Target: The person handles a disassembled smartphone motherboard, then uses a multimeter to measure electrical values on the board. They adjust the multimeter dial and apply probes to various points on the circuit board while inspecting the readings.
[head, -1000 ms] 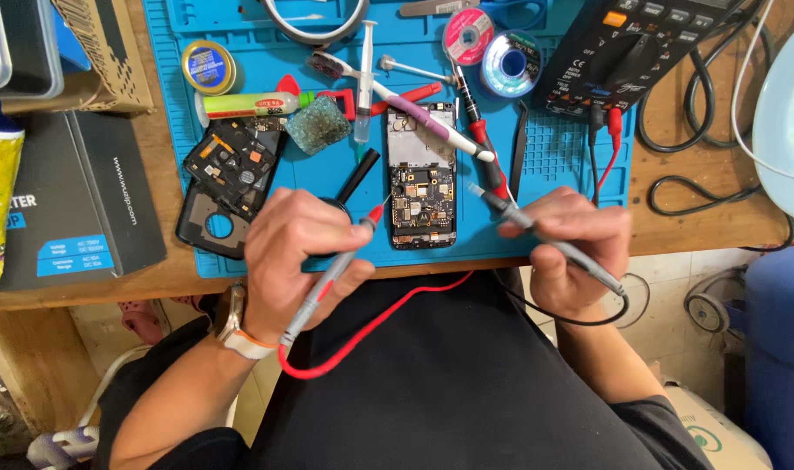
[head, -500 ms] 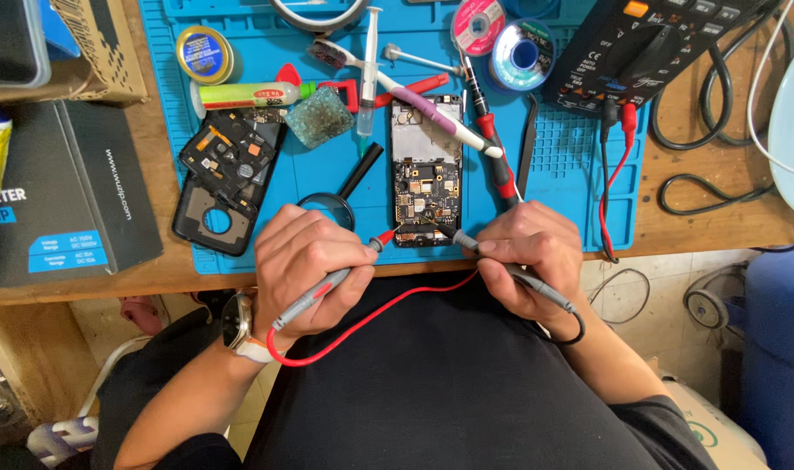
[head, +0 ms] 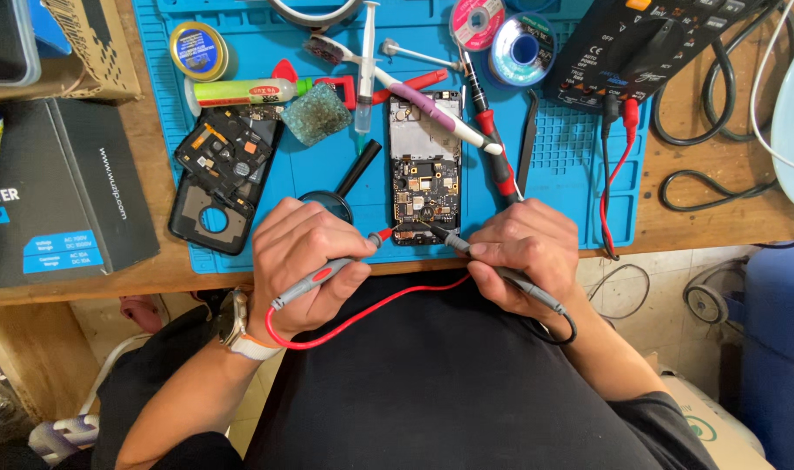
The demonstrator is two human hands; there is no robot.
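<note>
An opened phone with its circuit board (head: 425, 178) bare lies upright on the blue work mat (head: 327, 187). My left hand (head: 301, 261) grips a grey probe with a red tip (head: 345, 261); its tip touches the board's lower left edge. My right hand (head: 523, 252) grips a grey probe with a black tip (head: 453, 239), whose needle rests on the board's lower middle. A red lead (head: 362, 318) and a black lead (head: 558, 326) loop down from the probes over my lap. The leads plug into a black multimeter (head: 649, 39) at the top right.
A black phone back cover (head: 223, 178), magnifying glass (head: 349, 183), syringe (head: 365, 65), toothbrush, red-handled tools, solder spools (head: 523, 48), a round tin (head: 198, 50) and a green sponge (head: 316, 113) crowd the mat. A dark box (head: 57, 191) sits left. Cables (head: 719, 174) lie right.
Both hands have drawn inward toward the phone's lower end, and the two probe tips now meet the board. The view has shifted slightly closer.
</note>
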